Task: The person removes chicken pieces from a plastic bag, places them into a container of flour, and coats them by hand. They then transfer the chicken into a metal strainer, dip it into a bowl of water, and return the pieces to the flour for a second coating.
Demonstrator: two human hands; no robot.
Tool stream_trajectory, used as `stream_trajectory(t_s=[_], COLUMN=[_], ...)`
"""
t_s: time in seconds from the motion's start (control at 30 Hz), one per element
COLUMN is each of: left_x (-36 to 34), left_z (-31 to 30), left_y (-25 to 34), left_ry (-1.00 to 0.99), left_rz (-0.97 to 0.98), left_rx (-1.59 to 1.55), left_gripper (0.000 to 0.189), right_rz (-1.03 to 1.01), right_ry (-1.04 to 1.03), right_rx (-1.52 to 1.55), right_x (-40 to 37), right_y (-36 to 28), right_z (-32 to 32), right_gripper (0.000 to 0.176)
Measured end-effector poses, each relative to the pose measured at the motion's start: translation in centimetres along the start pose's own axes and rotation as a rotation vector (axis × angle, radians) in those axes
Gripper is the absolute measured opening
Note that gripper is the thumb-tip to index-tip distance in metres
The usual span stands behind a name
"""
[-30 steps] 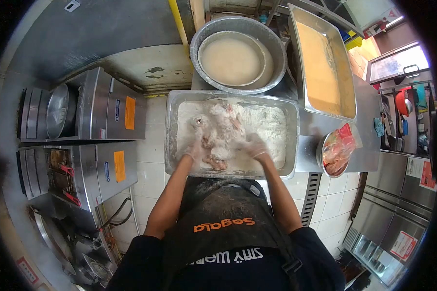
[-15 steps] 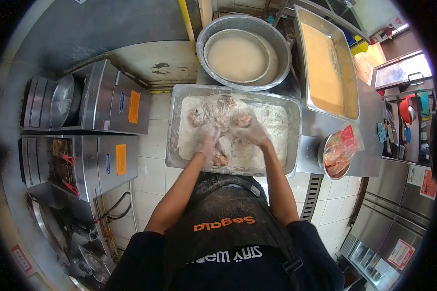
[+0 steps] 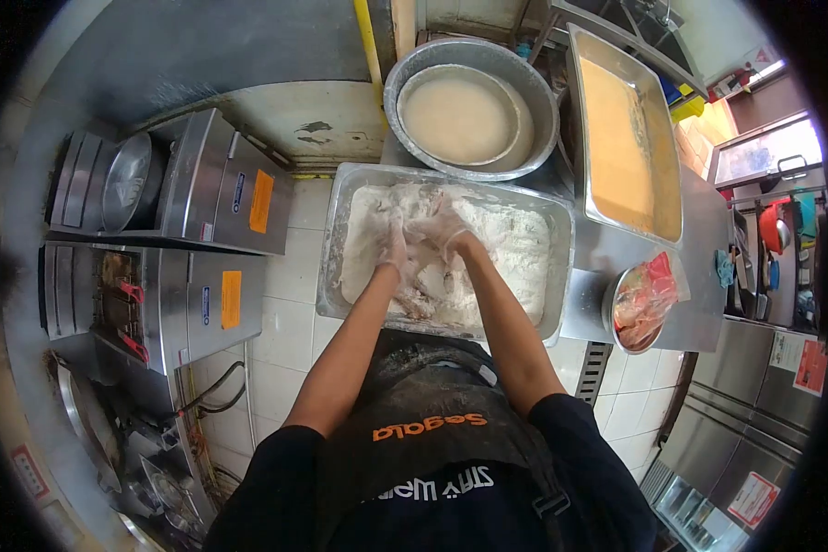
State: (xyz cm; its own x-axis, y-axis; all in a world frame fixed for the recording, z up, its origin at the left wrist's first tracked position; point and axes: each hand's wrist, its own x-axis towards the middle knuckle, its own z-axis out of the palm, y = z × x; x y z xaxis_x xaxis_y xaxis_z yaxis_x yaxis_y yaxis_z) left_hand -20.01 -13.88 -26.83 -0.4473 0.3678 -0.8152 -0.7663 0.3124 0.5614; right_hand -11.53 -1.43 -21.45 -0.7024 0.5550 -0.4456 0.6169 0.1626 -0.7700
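Observation:
A metal tray [image 3: 563, 267] of white flour stands in front of me, with flour-coated pieces of what looks like meat [image 3: 416, 300] in its left half. My left hand [image 3: 391, 241], in a thin floury glove, is down in the flour left of the middle. Close to its right, my right hand [image 3: 445, 228], gloved the same way, reaches into the flour near the tray's far side. Flour and blur hide the fingers of both hands, and whatever they may hold cannot be made out.
Behind the tray sits a large metal bowl [image 3: 548, 138] with a smaller bowl of cloudy liquid inside. A deep pan [image 3: 673, 198] of orange-yellow liquid is at the back right. A bowl [image 3: 609, 313] holds bagged raw meat [image 3: 644, 304]. Steel fryers [image 3: 216, 313] stand at the left.
My right hand has moved left and away from me, nearer my left hand. The pale piece by my right hand no longer shows there. The view has shifted slightly.

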Motion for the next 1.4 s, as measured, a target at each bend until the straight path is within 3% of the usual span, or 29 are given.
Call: stream_trajectory(t_s=[0.03, 0.07, 0.13, 0.27, 0.33, 0.37, 0.43, 0.5, 0.53, 0.6, 0.63, 0.7, 0.73, 0.77, 0.8, 0.83, 0.87, 0.9, 0.97, 1.0, 1.03, 1.1, 1.17, 1.2, 1.23, 1.27, 1.3, 1.33, 1.4], left_x=[-8.2, -8.1, -6.4, 0.0, 6.4, 8.6, 12.3, 12.3, 11.9, 2.9, 0.6, -1.6, -1.6, -0.6, 0.3, 0.6, 0.6, 1.0, 3.4, 4.8, 6.3, 8.6, 0.6, -3.8, -2.9, -2.9, -3.0, -2.9, -1.7], left_z=[2.5, 2.0, -0.5, -5.5, -7.0, -6.5, -3.3, -0.5, -1.2, -3.1, -4.2, -5.9, -5.8, -5.2, -4.1, -2.3, -0.4, 0.2, -0.3, -0.8, -2.9, -7.8, -5.9, -4.8, -4.5, -3.1, -1.6, -1.0, -0.9], left_y=[3.2, 3.5, 3.9, 2.0, -0.5, -1.3, -3.0, -2.3, -2.4, 1.4, 2.2, 3.0, 2.2, 0.4, -1.1, -2.3, -3.6, -5.0, -6.0, -6.8, -7.4, -7.8, -2.9, -0.1, -2.9, -3.8, -4.5, -5.3, -5.1], left_ry=[0.003, 0.005, 0.038, 0.096, 0.426, 0.424, 0.316, 0.211, 0.206, -0.073, -0.072, -0.255, -0.254, -0.259, -0.259, -0.266, -0.288, -0.286, -0.24, -0.189, -0.191, -0.376, -0.426, -0.457, -0.432, -0.432, -0.372, -0.312, -0.258], left_rz=[0.048, 0.051, 0.153, 0.29, 0.69, 0.694, 0.586, 0.478, 0.478, 0.418, 0.412, 0.114, 0.105, 0.291, 0.493, 0.502, 0.283, 0.058, 0.121, 0.17, 0.16, 0.038, 0.109, 0.157, 0.633, 0.639, 0.6, 0.551, 0.594], left_rx=[0.067, 0.064, 0.306, 0.662, 0.819, 0.821, 0.941, 1.054, 1.059, 0.527, 0.525, 0.612, 0.614, 1.082, 1.548, 1.55, 0.928, 0.309, 0.181, 0.05, 0.053, 0.465, 1.147, 1.466, 1.578, 1.579, 1.317, 1.058, 1.007], left_gripper=[0.087, 0.087, 0.083, 0.078, 0.072, 0.072, 0.072, 0.072, 0.072, 0.071, 0.071, 0.072, 0.072, 0.074, 0.076, 0.076, 0.075, 0.074, 0.067, 0.066, 0.066, 0.063, 0.061, 0.06, 0.059, 0.059, 0.06, 0.061, 0.063], right_rz=[0.033, 0.029, -0.129, -0.15, 0.095, -0.299, -0.262, -0.227, -0.256, -0.283, -0.157, -0.035, 0.083, 0.203, 0.209, 0.063, -0.084, -0.08, -0.124, -0.12, -0.135, -0.142, 0.275, 0.212, 0.15, 0.09, -0.145, -0.146, 0.028], right_ry=[-0.175, -0.177, -0.125, -0.345, -0.552, -0.055, -0.01, 0.036, -0.044, -0.128, -0.149, -0.175, -0.332, -0.483, -0.475, -0.256, -0.037, -0.035, -0.107, -0.102, -0.151, -0.201, -0.132, -0.05, 0.033, 0.117, 0.341, 0.341, -0.073], right_rx=[0.109, 0.106, 0.108, 0.07, -0.295, -0.122, -0.186, -0.254, -0.05, 0.152, 0.073, -0.008, -0.206, -0.402, -0.398, -0.47, -0.54, -0.538, 0.189, 0.192, 0.25, 0.307, -0.318, -0.342, -0.369, -0.4, -0.185, -0.184, -0.001], right_x=[1.7, 1.3, -0.5, -2.9, -0.5, -0.3, 2.7, 3.2, 2.4, 0.4, -1.3, -1.6, -1.2, -1.1, -1.1, -0.8, -0.9, -2.3, -3.9, -4.2, -4.7, -7.0, -10.6, -9.4, -8.1, -6.9, -8.1, -7.5, -5.9], right_y=[1.5, 1.5, 1.0, -0.8, -2.5, 0.4, 0.6, 0.1, 0.7, 1.0, 0.5, 0.7, 1.1, 1.8, 2.7, 3.8, 4.5, 3.7, 1.4, 1.5, 2.4, 1.6, -2.8, 1.3, 5.4, 9.4, 6.6, 6.5, 6.2], right_z=[0.7, 0.5, -0.6, -5.2, -6.5, -2.6, 1.6, 1.6, 1.3, -0.9, -3.2, -5.3, -5.7, -5.7, -3.4, 0.4, 2.5, 2.1, 0.2, -0.9, -2.4, -5.3, -8.7, -5.5, -2.3, 0.9, 1.9, 2.4, 2.8], right_gripper=[0.08, 0.08, 0.062, 0.06, 0.075, 0.085, 0.086, 0.087, 0.087, 0.087, 0.083, 0.08, 0.076, 0.071, 0.071, 0.068, 0.065, 0.065, 0.068, 0.068, 0.07, 0.073, 0.082, 0.084, 0.086, 0.089, 0.099, 0.099, 0.106])
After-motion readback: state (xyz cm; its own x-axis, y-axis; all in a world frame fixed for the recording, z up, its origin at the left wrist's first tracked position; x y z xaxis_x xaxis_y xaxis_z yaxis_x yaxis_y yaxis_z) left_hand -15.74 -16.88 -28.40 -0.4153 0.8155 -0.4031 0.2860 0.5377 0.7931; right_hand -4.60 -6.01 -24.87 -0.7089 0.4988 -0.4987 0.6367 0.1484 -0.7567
